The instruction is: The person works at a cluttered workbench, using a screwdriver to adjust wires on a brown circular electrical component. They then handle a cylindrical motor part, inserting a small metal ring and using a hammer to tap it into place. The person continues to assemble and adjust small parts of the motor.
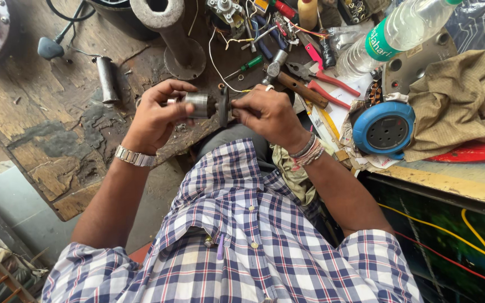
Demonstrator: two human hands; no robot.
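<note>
One smooth grey metal cylinder (198, 104) with a dark round flange is held above the worn wooden table (46, 129), gripped by the fingers of the left hand (155, 118) and right hand (268, 115).

Shirt (237, 235) blue/white/red plaid; metal cyl. (197, 105) silver; round casing (384, 128) blue; pliers (324, 79) red handles; cloth (456, 101) tan.
</note>
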